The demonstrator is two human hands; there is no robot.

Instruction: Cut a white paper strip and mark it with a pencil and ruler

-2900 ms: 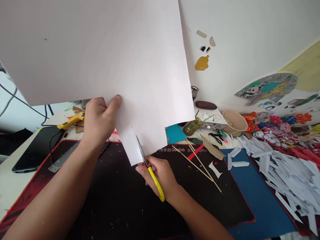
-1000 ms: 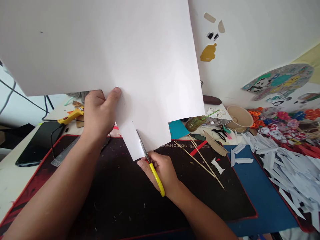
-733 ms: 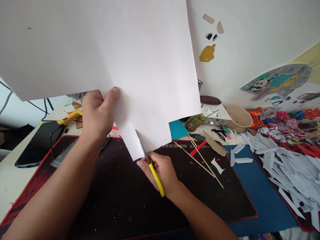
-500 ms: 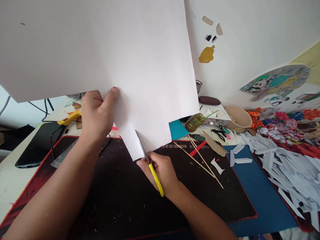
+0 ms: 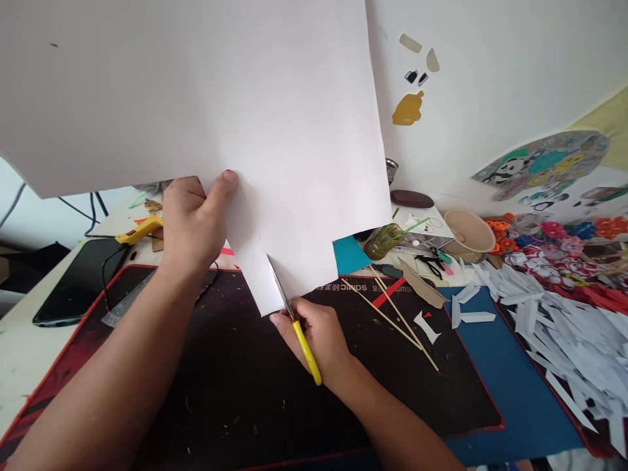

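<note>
White sheet [image 5: 220, 98] cut off at top edge, left hand [image 5: 193, 226] fingers behind it — scissors [image 5: 294, 317] handles buried in right hand [image 5: 328, 340]

From the head camera I see the left hand [image 5: 193, 222] pinching the lower edge of a large white sheet [image 5: 220, 98], thumb on its near face, holding it above the black mat [image 5: 235, 386]. The right hand [image 5: 318, 337] grips yellow-handled scissors [image 5: 294, 320], whose blades point up into a cut beside a narrow strip. To the right lie wooden skewers [image 5: 392, 320], a paper cup [image 5: 468, 232] and heaped paper strips [image 5: 564, 333]. At the far left is a glue gun [image 5: 140, 230].
</note>
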